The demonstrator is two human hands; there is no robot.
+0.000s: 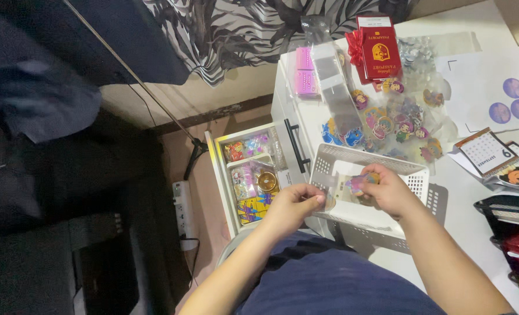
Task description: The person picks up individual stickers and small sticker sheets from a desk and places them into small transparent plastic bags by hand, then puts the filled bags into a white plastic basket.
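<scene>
The left hand [294,205] is pinching one edge of a clear plastic sleeve [336,195], fingers closed on it; the right hand [388,189] is gripping a colourful sticker [358,183] at its other end, both hovering over the white basket [414,178], beside the open drawer [249,175].

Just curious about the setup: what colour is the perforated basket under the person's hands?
White. The basket shows best in the head view, the only one.

Both bare forearms are reaching up from the lap toward the white basket [369,169]. Left hand [294,204] is pinching, fingers curled, at the basket's near-left rim. Right hand [388,189] is hovering inside it, fingers closed together.
</scene>
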